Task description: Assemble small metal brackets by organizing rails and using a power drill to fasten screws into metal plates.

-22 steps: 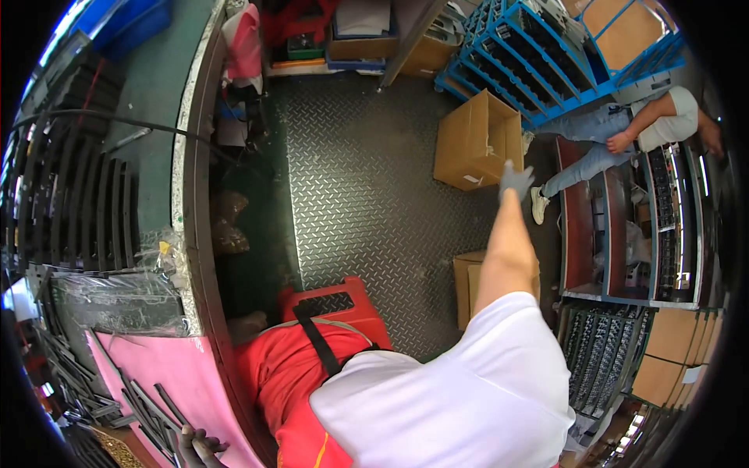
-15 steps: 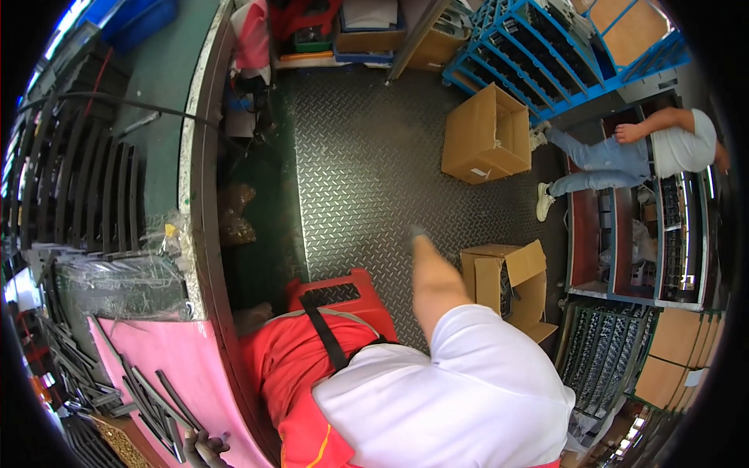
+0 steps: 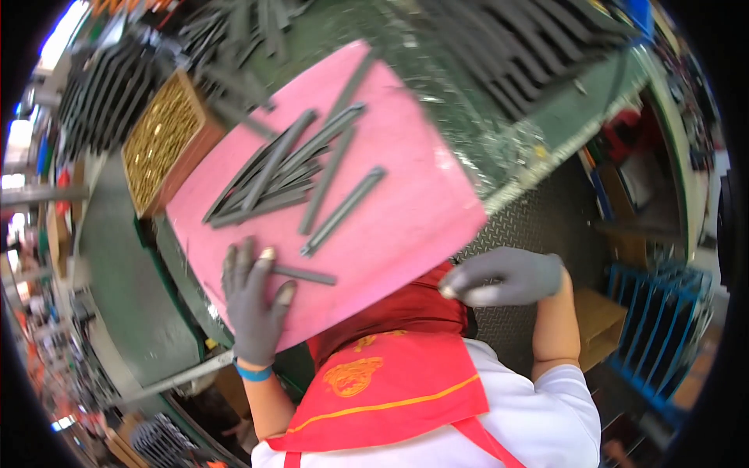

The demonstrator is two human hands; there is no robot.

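Observation:
My left hand, in a grey glove with pale fingertips, rests on the near left part of a pink sheet, fingers spread. Beside its fingertips lies a short dark grey strip; I cannot tell whether the hand presses on it. My right hand, also gloved, is off the sheet's right edge, in front of my red apron. Its fingers are bunched together and blurred, and whatever they may hold is hidden. Several dark grey metal strips lie in a loose pile mid-sheet, with a single channel-shaped strip nearer me.
An open box of small brass-coloured parts stands left of the sheet. More dark strips lie behind it, and long dark bars at the far right of the green bench. A cardboard box and blue rack stand at the right.
My view has swung from the floor and aisle on the right round to the bench. My right arm, earlier stretched out over the floor, is now bent with the hand close to the bench edge.

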